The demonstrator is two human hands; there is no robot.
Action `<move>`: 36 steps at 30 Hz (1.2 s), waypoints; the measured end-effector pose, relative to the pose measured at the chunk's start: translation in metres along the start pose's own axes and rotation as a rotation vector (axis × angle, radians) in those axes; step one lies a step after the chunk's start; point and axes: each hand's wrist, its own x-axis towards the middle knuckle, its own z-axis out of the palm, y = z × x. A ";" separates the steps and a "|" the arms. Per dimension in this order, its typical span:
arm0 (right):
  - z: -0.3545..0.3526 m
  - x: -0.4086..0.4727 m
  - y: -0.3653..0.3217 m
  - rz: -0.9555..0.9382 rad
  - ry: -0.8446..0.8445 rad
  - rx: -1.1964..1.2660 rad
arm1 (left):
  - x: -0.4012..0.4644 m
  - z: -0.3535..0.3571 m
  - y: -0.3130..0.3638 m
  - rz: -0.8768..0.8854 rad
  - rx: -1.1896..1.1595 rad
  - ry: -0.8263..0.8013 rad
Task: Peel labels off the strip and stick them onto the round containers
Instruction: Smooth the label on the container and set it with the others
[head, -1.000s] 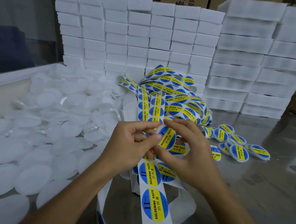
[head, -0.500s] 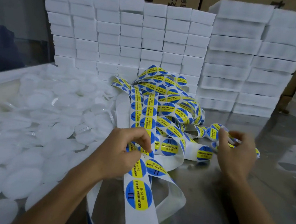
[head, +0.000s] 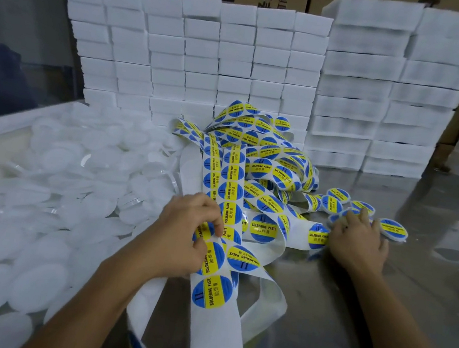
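Only a few labelled containers [head: 393, 230] lie at right under the flat, spread right hand [head: 359, 243], while the left hand [head: 185, 232] pinches the label strip [head: 220, 260] at centre; the bare containers [head: 44, 193] piled left remain.

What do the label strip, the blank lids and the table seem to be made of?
Strip: likely glossy white backing paper; it curls in loops, and the labels shine.
Lids: probably translucent white plastic, milky and smooth.
Table: apparently brushed metal, grey with blurred reflections.
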 end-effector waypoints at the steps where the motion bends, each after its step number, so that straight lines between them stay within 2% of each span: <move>1: -0.001 -0.001 -0.001 0.016 0.045 0.061 | 0.000 0.000 -0.001 0.000 0.052 0.029; 4: -0.009 -0.006 -0.007 0.064 0.187 0.205 | 0.002 0.000 -0.005 -0.058 0.154 0.107; 8: -0.016 -0.016 -0.021 -0.049 0.240 0.305 | 0.002 0.003 -0.004 -0.205 0.159 0.129; 15: -0.027 -0.043 -0.052 -0.270 0.305 0.526 | 0.007 0.006 0.002 -0.355 -0.240 0.219; 18: -0.033 -0.057 -0.067 -0.350 0.209 0.657 | 0.006 0.004 0.002 -0.341 -0.361 0.186; 20: -0.036 -0.068 -0.076 -0.450 0.088 0.708 | 0.005 0.004 0.004 -0.315 -0.471 0.202; 22: -0.037 -0.079 -0.083 -0.539 -0.084 0.716 | 0.006 0.004 0.004 -0.301 -0.544 0.260; 25: -0.042 -0.090 -0.091 -0.633 -0.295 0.715 | 0.009 0.002 0.004 -0.302 -0.687 0.429; 28: -0.049 -0.096 -0.096 -0.600 -0.498 0.807 | 0.012 0.001 0.004 -0.275 -0.788 0.581; 31: -0.053 -0.101 -0.102 -0.511 -0.693 1.046 | 0.012 0.001 0.005 -0.258 -0.832 0.658; 33: -0.051 -0.104 -0.106 -0.512 -0.638 1.090 | 0.012 0.002 0.007 -0.262 -0.878 0.675; 36: -0.046 -0.106 -0.107 -0.418 -0.483 1.149 | 0.010 -0.001 0.013 -0.279 -1.001 0.644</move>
